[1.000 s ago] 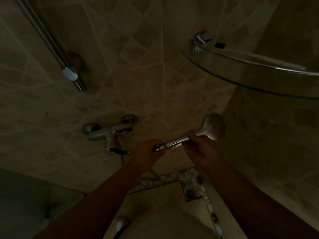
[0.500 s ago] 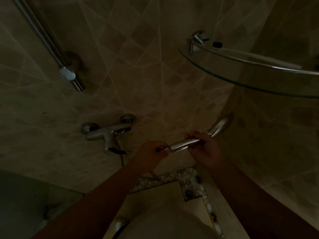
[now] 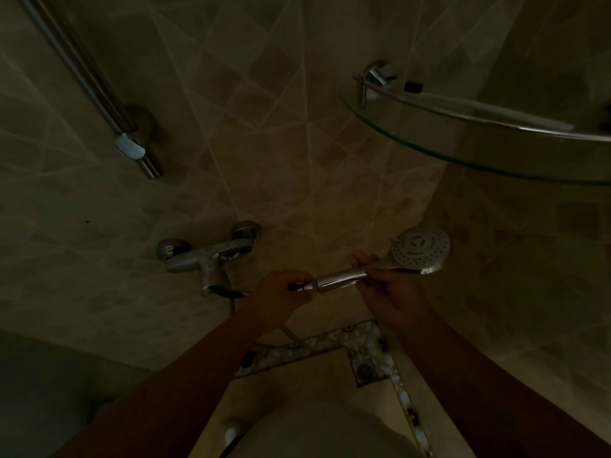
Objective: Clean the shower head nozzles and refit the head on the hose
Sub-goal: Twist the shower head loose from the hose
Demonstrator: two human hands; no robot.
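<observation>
Since a moment ago, I see the shower head rolled so its nozzle face looks up at me. It looks rigid, chrome-slick and light; best gripped along the handle. My right hand wraps that handle, level, while my left hand pinches the hose fitting at its end.
</observation>
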